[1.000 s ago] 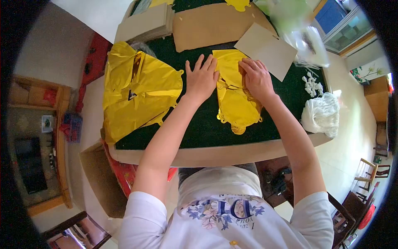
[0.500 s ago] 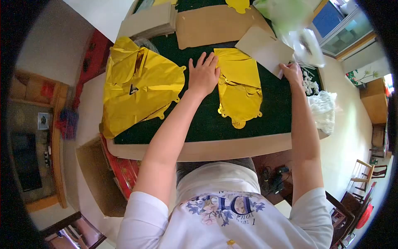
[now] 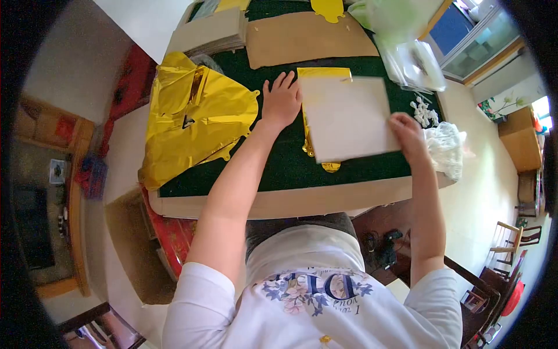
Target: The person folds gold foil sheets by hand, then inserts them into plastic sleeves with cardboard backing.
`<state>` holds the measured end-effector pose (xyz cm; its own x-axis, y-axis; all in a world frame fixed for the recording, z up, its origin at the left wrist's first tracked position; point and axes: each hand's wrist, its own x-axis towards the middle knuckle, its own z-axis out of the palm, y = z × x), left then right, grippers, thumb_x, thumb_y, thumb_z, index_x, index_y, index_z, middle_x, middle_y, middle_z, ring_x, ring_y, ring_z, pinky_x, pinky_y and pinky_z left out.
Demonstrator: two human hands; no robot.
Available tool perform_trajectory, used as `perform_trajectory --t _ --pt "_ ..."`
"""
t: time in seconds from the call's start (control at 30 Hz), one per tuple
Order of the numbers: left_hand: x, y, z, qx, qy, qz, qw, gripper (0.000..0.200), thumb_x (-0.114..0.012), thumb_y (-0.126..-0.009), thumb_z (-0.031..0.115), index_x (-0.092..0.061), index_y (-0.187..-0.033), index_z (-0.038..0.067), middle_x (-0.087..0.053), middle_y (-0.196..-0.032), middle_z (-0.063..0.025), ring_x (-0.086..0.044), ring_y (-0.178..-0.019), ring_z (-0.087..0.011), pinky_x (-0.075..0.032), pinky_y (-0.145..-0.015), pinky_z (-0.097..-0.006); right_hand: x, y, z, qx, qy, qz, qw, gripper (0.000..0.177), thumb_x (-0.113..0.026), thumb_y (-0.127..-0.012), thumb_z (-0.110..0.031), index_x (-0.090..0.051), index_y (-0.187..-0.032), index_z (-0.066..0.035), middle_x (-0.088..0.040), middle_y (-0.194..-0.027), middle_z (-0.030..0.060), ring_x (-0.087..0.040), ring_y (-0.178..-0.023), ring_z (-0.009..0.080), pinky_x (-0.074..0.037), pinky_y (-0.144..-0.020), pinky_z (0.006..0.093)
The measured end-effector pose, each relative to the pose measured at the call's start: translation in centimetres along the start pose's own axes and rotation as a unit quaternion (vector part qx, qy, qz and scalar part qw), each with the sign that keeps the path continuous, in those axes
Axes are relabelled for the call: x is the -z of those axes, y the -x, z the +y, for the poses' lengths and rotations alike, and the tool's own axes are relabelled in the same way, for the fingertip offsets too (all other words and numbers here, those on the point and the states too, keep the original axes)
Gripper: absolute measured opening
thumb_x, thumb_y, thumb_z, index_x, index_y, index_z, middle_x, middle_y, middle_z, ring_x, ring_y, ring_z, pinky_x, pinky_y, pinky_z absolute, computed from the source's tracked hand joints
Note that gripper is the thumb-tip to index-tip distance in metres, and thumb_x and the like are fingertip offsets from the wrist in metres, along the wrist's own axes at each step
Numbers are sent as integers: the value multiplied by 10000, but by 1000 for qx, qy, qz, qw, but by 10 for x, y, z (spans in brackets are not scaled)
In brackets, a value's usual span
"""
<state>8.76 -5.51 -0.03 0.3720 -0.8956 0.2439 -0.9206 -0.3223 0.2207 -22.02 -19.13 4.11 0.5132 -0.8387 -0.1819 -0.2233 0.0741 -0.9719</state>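
My right hand (image 3: pixel 409 136) pinches the right edge of a pale square card sheet (image 3: pixel 349 119), slightly blurred. Beneath the sheet lies a flat, folded gold foil piece with small tabs, like an uninflated balloon (image 3: pixel 325 72); only its top strip, left edge and bottom tab show. Fingers spread, my left hand (image 3: pixel 281 104) rests flat at the left edge of that foil and holds nothing. To its left a larger crumpled gold foil piece (image 3: pixel 197 122), also tabbed, spreads over the green tabletop (image 3: pixel 232 177).
A stack of card sheets (image 3: pixel 209 32) stands at the back left, beside a brown cardboard piece (image 3: pixel 308 38). Another gold foil piece (image 3: pixel 329 9) is at the far edge. Clear plastic sleeves (image 3: pixel 421 67), small white pieces (image 3: pixel 424 110) and a white bundle in plastic (image 3: pixel 447 148) line the right side.
My right hand has brought the card sheet left and toward me, squaring it over the middle foil piece and covering most of it. My left hand stays nearly in place.
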Motion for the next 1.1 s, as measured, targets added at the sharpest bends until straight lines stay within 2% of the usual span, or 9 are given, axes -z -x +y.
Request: perform_trajectory --t 0.17,0.27,0.4,0.53,0.63,0.7,0.8,0.9,1.1 --pt "-8 -8 -12 -6 72 3 997 444 -310 -1000 393 -526 -1327 184 -405 -1464 -88 -322 -1374 -287 -196 -1111 -535 -30 39 13 -42 78 37 995 166 -664 -866 -113 -593 -987 -23 -624 -702 1 -506 -584 54 -385 -501 222" --pt "-5 -10 -16 -10 82 -10 997 445 -303 -1001 401 -532 -1323 196 -419 -1455 -87 -337 -1366 -283 -212 -1105 -521 -30 45 27 19 128 29 991 184 -661 -867 -119 -573 -1002 -31 -622 -693 6 -517 -598 49 -397 -503 231" --pt "-2 -12 -18 -20 83 -18 996 442 -304 -1001 398 -532 -1324 199 -435 -1444 -87 -353 -1357 -276 -227 -1097 -518 -31 57 6 26 308 33 951 204 -653 -857 -138 -565 -1019 -51 -637 -728 81 -591 -622 196 -465 -574 321" --pt "-3 -10 -16 -15 67 -10 998 433 -323 -998 391 -532 -1325 199 -433 -1445 -76 -348 -1360 -272 -229 -1099 -513 -29 22 -17 164 394 37 904 169 -639 -840 -155 -605 -966 -47 -614 -897 139 -614 -858 294 -486 -729 391" --pt "-1 -7 -12 -15 68 -6 998 411 -355 -991 360 -541 -1313 186 -429 -1447 -75 -341 -1364 -270 -229 -1102 -519 -46 -58 -32 256 318 -9 913 160 -608 -861 -180 -649 -922 -38 -638 -895 160 -617 -878 345 -494 -748 401" --pt "3 -5 -9 -12 65 -6 998 387 -381 -983 316 -552 -1298 170 -422 -1451 -87 -334 -1369 -269 -226 -1108 -528 -66 -101 -50 316 394 19 863 185 -590 -869 -214 -667 -921 -54 -664 -905 155 -629 -876 355 -502 -749 418" --pt "-1 -5 -11 -21 51 6 998 385 -410 -978 331 -545 -1302 173 -436 -1441 -63 -342 -1361 -272 -236 -1097 -526 -86 -169 -48 289 429 -82 852 191 -597 -856 -236 -682 -923 -79 -683 -905 147 -651 -867 340 -509 -753 430" --pt "-1 -3 -9 -27 50 27 998 370 -431 -969 309 -553 -1284 159 -448 -1427 -76 -356 -1350 -275 -247 -1092 -528 -109 -201 -51 194 468 -171 845 188 -649 -844 -200 -703 -936 -46 -708 -878 102 -665 -826 232 -509 -761 334" --pt "-2 0 -8 -32 39 40 998 357 -445 -963 281 -543 -1283 157 -450 -1419 -88 -368 -1339 -275 -260 -1084 -532 -121 -232 -59 167 502 -307 791 196 -669 -824 -202 -708 -946 -54 -711 -852 83 -650 -767 200 -503 -731 333"
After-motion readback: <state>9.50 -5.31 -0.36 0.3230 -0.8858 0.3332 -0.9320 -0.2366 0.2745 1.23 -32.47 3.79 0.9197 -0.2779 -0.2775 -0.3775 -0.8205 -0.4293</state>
